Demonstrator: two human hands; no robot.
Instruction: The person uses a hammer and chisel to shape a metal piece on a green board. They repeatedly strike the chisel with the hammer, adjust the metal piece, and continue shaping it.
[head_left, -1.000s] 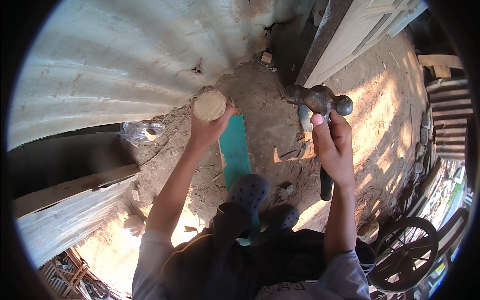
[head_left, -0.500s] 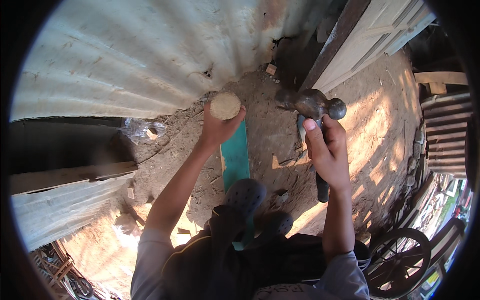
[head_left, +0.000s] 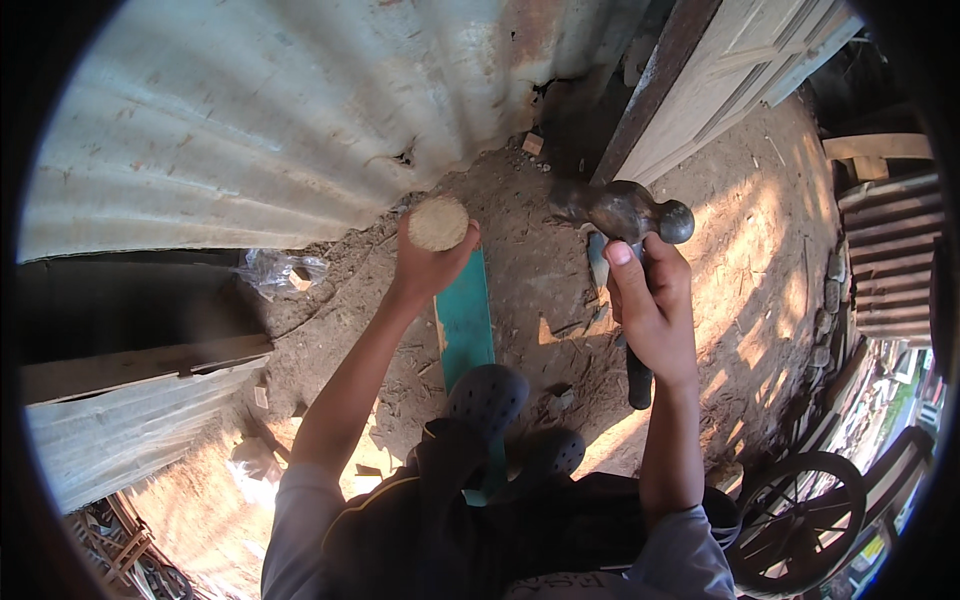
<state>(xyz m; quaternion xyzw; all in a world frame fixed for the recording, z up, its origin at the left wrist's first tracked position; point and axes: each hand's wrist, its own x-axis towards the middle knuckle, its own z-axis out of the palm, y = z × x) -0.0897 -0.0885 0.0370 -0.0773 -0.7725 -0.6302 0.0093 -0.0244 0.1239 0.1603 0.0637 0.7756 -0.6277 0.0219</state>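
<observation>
We see L hand [head_left: 425,274] closed round a pale round piece [head_left: 438,223], flat end up, above the green board [head_left: 464,310]; can't tell if piece & board touch. R hand [head_left: 655,312] grips hammer [head_left: 625,210] just below its head, fingers curled, handle btm sticking out below. Hammer's R of piece, well apart. Shoe [head_left: 488,398] overlaps board; corrugated wall [head_left: 260,130] ahead & L.

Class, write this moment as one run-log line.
left hand: holds round-ended tan piece; right hand: grips ball-peen hammer; below: teal board, dirt ground
</observation>
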